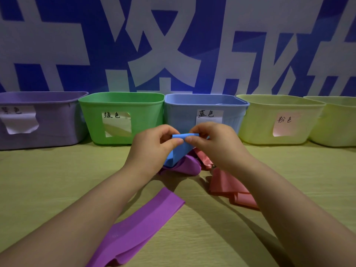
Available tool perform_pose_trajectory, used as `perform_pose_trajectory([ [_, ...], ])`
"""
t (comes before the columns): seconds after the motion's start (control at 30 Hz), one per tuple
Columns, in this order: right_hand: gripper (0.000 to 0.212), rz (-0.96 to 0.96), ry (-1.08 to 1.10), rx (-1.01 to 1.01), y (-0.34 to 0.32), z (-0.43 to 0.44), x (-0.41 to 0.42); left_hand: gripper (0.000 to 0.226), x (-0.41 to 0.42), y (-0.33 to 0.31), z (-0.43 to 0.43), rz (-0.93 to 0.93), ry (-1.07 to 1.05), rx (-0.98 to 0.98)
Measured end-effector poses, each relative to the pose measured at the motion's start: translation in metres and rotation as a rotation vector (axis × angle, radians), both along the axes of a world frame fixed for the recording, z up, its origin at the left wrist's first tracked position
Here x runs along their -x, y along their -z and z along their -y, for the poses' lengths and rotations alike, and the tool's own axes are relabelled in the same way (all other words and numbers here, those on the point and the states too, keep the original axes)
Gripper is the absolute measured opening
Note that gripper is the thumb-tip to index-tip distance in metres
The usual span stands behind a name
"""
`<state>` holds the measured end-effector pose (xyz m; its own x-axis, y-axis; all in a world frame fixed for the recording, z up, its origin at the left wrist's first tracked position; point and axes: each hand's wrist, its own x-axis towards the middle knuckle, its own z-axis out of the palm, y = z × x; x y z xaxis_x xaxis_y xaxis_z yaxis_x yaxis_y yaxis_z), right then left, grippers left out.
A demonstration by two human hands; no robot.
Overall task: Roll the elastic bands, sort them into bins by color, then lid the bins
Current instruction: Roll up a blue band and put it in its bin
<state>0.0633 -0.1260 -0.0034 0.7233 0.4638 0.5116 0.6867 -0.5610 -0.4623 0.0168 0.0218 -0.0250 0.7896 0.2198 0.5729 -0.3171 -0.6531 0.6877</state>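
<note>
Head view: both hands are raised just in front of the blue bin (pixel 204 105), and between them the blue band (pixel 179 151) has its top edge folded over into the first turn of a roll. The left hand (pixel 154 145) and right hand (pixel 213 145) each keep a narrow grip, thumb and fingertips pinching that folded edge, one at either end. The rest of the band hangs down to a crumpled purple band (pixel 187 166) on the counter (pixel 57 180), with pink bands (pixel 227 187) just beside it.

The likely trouble is the roll itself. With only one loose turn made, the stretchy strip may spring open if either pinch eases, or wind crooked if one hand turns faster. The hanging tail may also drag the purple band along. A yellow bin (pixel 279 108) carries the pink label, so sorting by bin colour alone would mislead. No lids are in sight.
</note>
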Motion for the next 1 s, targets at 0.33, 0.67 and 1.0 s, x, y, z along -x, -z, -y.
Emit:
perform_pose_trajectory([
  [0.33, 0.024, -0.091, -0.016, 0.09, 0.0004, -0.0015, -0.002, 0.02, 0.001, 0.0029, 0.0017, 0.004, 0.045, -0.055],
  [0.67, 0.028, -0.094, -0.077, -0.064, 0.0048, -0.0033, -0.002, 0.005, -0.0025, 0.0014, -0.0034, 0.049, -0.057, -0.162],
  [1.0, 0.019, -0.105, -0.039, -0.036, 0.0034, -0.0001, -0.0032, 0.014, 0.0023, 0.0012, 0.0006, 0.053, 0.004, -0.127],
])
